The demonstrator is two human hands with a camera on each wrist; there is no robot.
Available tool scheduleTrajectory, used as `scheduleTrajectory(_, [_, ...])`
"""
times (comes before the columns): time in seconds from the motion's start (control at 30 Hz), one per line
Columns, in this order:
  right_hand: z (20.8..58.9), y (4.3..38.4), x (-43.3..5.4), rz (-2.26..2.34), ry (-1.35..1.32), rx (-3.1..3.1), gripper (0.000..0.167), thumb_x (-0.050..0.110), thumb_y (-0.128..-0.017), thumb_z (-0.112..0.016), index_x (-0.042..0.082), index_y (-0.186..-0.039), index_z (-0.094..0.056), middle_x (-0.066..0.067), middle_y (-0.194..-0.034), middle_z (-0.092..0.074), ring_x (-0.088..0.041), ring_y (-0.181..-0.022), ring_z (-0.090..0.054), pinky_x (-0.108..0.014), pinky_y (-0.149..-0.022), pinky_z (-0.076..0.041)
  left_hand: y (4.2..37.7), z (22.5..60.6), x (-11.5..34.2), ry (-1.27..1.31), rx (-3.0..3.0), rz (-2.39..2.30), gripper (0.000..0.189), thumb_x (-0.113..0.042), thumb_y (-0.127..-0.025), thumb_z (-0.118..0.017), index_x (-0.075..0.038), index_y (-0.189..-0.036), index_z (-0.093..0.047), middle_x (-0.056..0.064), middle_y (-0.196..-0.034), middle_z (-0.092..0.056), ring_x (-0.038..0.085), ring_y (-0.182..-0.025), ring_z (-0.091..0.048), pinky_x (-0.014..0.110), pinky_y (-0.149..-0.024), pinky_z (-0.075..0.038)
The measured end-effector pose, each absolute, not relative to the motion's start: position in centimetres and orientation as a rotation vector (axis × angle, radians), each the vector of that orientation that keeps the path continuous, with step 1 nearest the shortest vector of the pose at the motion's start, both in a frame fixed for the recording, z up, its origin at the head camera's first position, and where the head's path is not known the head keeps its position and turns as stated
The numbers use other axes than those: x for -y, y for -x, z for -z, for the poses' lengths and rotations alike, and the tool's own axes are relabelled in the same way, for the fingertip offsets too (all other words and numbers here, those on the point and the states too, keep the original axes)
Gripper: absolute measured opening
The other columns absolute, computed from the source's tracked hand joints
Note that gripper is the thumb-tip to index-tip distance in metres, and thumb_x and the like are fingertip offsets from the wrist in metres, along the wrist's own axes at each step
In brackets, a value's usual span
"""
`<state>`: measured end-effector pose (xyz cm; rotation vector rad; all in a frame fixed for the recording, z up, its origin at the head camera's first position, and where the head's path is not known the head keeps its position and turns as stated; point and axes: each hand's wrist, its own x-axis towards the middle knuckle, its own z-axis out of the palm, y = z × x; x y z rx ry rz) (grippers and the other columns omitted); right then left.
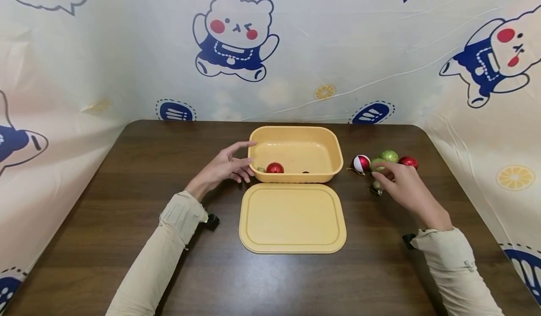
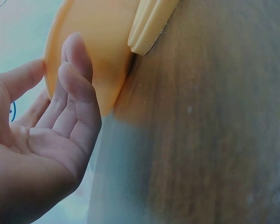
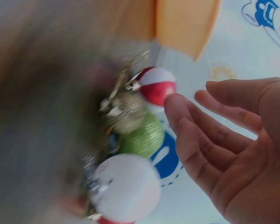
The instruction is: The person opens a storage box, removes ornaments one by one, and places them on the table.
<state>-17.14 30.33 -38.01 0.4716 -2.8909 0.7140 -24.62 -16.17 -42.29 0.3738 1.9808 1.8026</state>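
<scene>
A yellow plastic box [image 1: 296, 177] stands open-topped on the table. Inside it lie a red glitter ball [image 1: 275, 167], a small gold ball [image 1: 261, 169] and a small dark item, mostly hidden by the front wall. My left hand [image 1: 224, 165] touches the box's left rim with spread, relaxed fingers. Over a group of Christmas baubles on the right hovers my right hand [image 1: 405, 184], fingers loosely bent and nothing seen between them. Around it are a red-and-white bauble [image 1: 361, 164], green glitter baubles [image 1: 389, 156], a red bauble [image 1: 408, 161] and a small gold bauble [image 1: 377, 186]. A white bauble [image 3: 127, 187] shows in the right wrist view.
The yellow lid [image 1: 293, 218] lies flat directly in front of the box. Both sit on a dark wooden table [image 1: 211, 269]. Behind the table's far edge hangs a pale cloth [image 1: 148, 62] printed with cartoon bears.
</scene>
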Motion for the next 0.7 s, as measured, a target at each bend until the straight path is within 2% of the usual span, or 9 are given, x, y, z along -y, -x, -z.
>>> scheduleTrajectory(0.3, [36.0,18.0,-26.6,-0.712,-0.531,2.822,0.020,0.016,-0.098,-0.065,0.006,-0.114,-0.069,-0.011,-0.094,-0.073,-0.024,-0.079,-0.068,-0.045,-0.070,-0.058,24.7,42.3,16.3,-0.374,-1.983,-1.801,0.057,-0.027,-0.099,-0.063,-0.027,-0.151,-0.040,0.020,-0.089,-0.073,0.027,-0.068,-0.070,0.038,-0.059,-0.058])
scheduleTrajectory(0.53, [35.1,18.8,-23.9,-0.734,-0.630,2.759,0.018,0.015,-0.098,-0.065,0.008,-0.114,-0.069,-0.003,-0.086,-0.072,-0.017,-0.072,-0.063,-0.035,-0.066,-0.054,24.7,42.3,16.3,-0.364,-1.980,-1.801,0.055,-0.026,-0.100,-0.063,-0.030,-0.150,-0.041,0.020,-0.089,-0.073,0.026,-0.068,-0.070,0.037,-0.059,-0.058])
scheduleTrajectory(0.7, [34.5,19.3,-22.3,-0.782,-0.664,2.761,0.021,0.016,-0.099,-0.063,0.005,-0.117,-0.068,-0.007,-0.088,-0.072,-0.016,-0.068,-0.062,-0.032,-0.063,-0.055,24.7,42.3,16.3,-0.357,-1.980,-1.803,0.055,-0.026,-0.099,-0.063,-0.029,-0.150,-0.041,0.019,-0.088,-0.073,0.026,-0.068,-0.071,0.037,-0.059,-0.058])
